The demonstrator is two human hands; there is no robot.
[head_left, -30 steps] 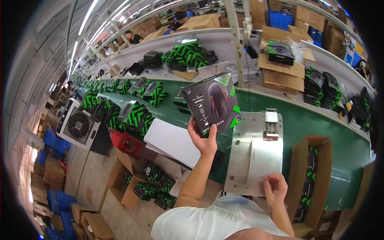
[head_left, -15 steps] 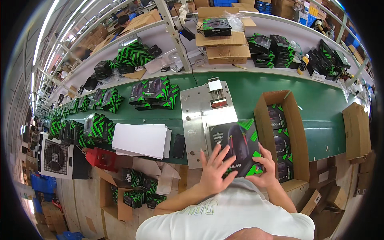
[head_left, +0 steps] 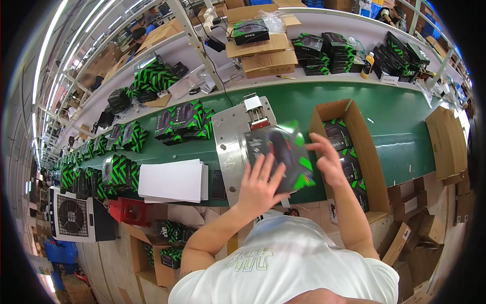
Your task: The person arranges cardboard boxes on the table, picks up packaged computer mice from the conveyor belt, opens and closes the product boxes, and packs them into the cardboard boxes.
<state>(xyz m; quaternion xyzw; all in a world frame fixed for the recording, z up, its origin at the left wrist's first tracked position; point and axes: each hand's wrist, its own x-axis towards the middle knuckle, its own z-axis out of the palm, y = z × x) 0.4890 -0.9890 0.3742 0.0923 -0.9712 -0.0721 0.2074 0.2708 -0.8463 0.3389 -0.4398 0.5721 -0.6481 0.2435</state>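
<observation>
Black-and-green product box (head_left: 283, 157) lies on the metal plate (head_left: 230, 137) at the conveyor's near edge, left hand (head_left: 258, 185) flat and spread on it, right hand (head_left: 326, 159) open, apparently steadying its right side; keep pressure even.

Bare green belt (head_left: 400, 126) lies open right of the carton (head_left: 372, 167). Leftward, the paper stack (head_left: 172, 181) and boxes (head_left: 185, 119) (packed close) crowd the belt.
</observation>
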